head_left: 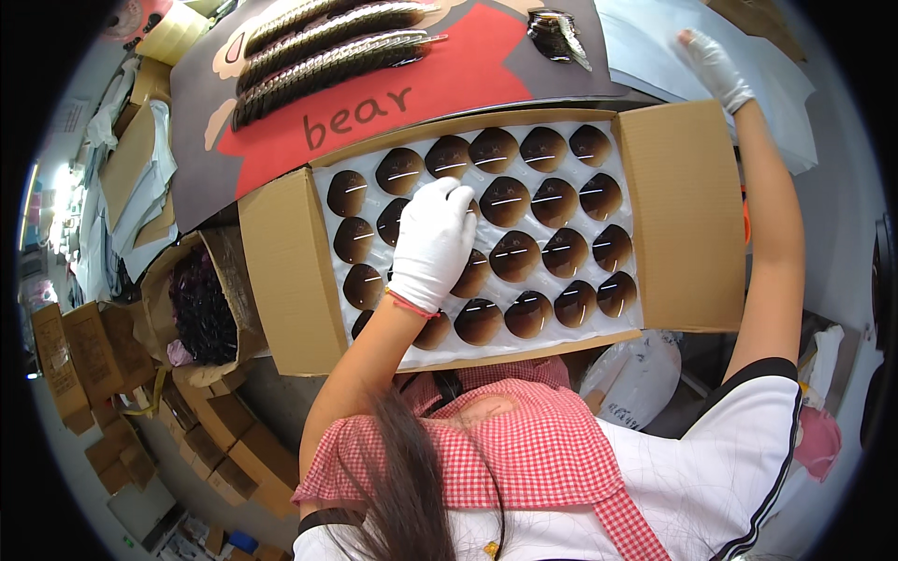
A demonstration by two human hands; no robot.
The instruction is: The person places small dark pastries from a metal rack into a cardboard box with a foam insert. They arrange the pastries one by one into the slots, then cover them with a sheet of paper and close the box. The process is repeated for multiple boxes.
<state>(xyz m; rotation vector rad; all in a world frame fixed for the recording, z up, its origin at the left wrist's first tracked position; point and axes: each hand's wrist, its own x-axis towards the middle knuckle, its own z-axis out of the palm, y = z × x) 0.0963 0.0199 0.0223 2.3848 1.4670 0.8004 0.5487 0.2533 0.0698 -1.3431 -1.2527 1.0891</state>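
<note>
My left hand [433, 238], in a white glove, is over the open cardboard box [678, 220]. Its fingers are curled together just above the lenses, and whatever they may hold is hidden. Brown gradient sunglass lenses [506, 202] lie in rows on a white sheet [369, 192] inside the box. One lens [473, 208] is partly covered by the fingers. Far to the right, my right hand [718, 70] reaches out over white sheets [655, 37]. Its glove leaves a fingertip bare; the fingers look stretched out, slightly blurred.
Long rows of stacked lenses [337, 65] lie on the red and grey mat [271, 154] behind the box, with a smaller stack [558, 39] to their right. At left stands a carton of dark pieces [204, 304]. Cardboard boxes [220, 416] are piled at lower left.
</note>
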